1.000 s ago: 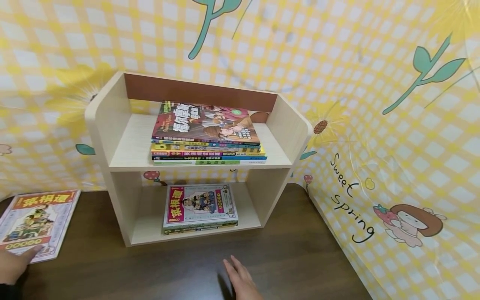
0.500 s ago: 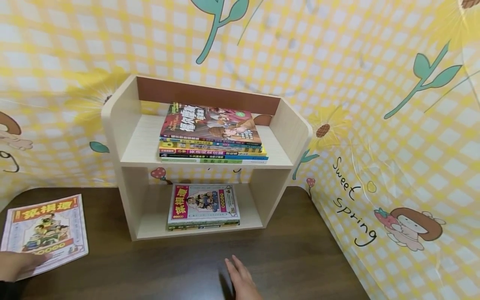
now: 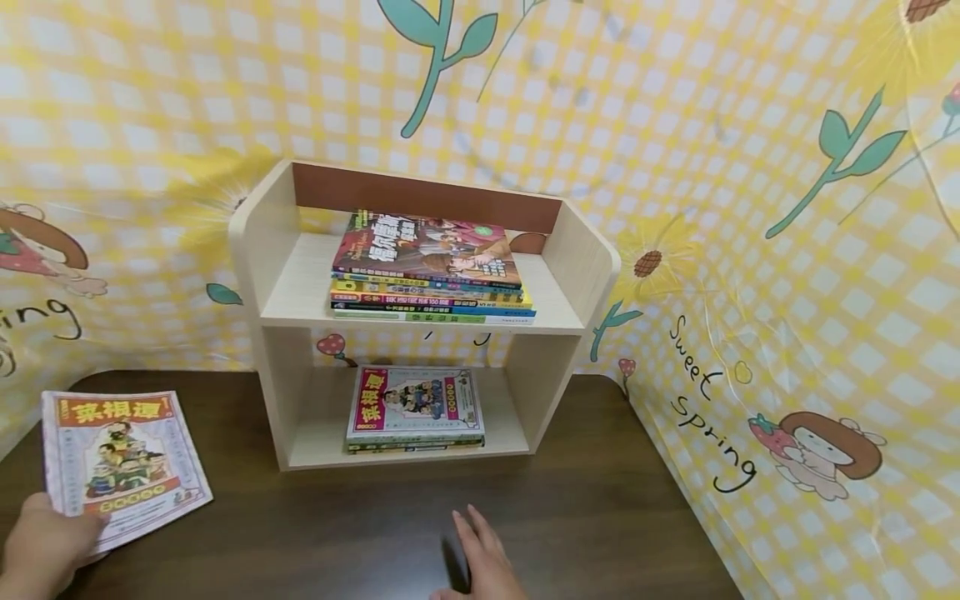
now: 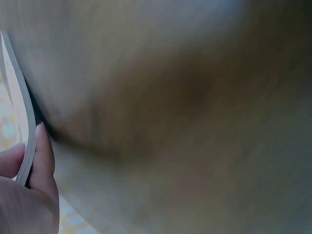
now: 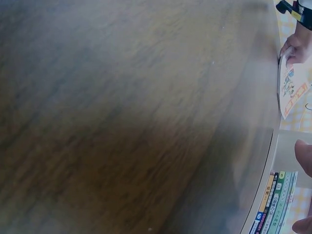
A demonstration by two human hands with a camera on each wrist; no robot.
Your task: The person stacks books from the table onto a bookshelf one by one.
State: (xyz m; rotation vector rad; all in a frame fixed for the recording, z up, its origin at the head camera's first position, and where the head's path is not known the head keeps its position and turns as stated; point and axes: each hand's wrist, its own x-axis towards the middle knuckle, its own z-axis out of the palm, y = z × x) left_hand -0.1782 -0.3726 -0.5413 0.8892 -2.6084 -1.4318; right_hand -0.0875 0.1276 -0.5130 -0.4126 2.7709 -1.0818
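Observation:
A book with a lilac-and-white cover and red title band is pinched at its near edge by my left hand, thumb on the cover. In the left wrist view, the left hand has thumb and fingers on opposite sides of the book, which tilts up off the table. My right hand holds nothing and is over the table in front of the shelf, fingers extended. Inside the small two-tier bookshelf, a similar book tops the lower stack, and a dark-covered comic tops the upper stack.
The dark wooden table carries the shelf near its back edge. Behind and to the right hangs a yellow checked cloth printed with flowers and lettering. The upper stack holds several books lying flat, spines facing forward.
My left hand has drawn the book rightward and lifted it from the table. The shelf appears slightly further right in view. My right hand has stayed nearly in place.

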